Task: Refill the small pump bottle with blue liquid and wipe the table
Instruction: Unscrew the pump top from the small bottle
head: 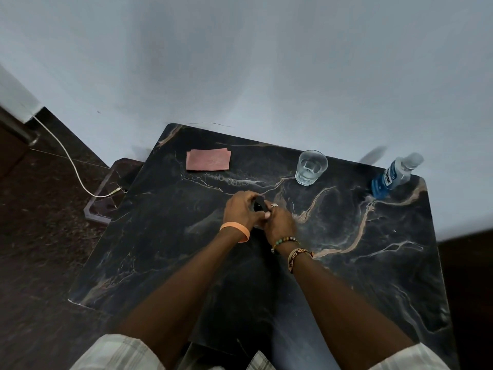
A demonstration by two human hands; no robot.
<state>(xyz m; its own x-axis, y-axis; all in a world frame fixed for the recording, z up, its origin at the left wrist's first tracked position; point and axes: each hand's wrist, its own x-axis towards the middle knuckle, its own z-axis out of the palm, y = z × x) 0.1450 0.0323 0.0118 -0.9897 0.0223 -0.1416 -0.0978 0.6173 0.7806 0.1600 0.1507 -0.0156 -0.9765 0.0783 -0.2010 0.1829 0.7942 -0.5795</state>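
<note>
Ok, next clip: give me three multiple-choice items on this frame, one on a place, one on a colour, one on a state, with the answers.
1. Where does the blue-liquid bottle stand on the table?
A. far right corner
B. near left corner
C. centre

2. What colour is the folded cloth?
A. green
B. pink
C. white

3. What are the hands doing?
A. resting flat on the table
B. both closed around a small dark-topped bottle
C. lifting the glass

Answers:
1 A, it stands by the wall at the right edge, beyond the glass.
2 B, it lies pink at the far left.
3 B, the left hand and right hand meet on the small pump bottle at the centre.
</note>
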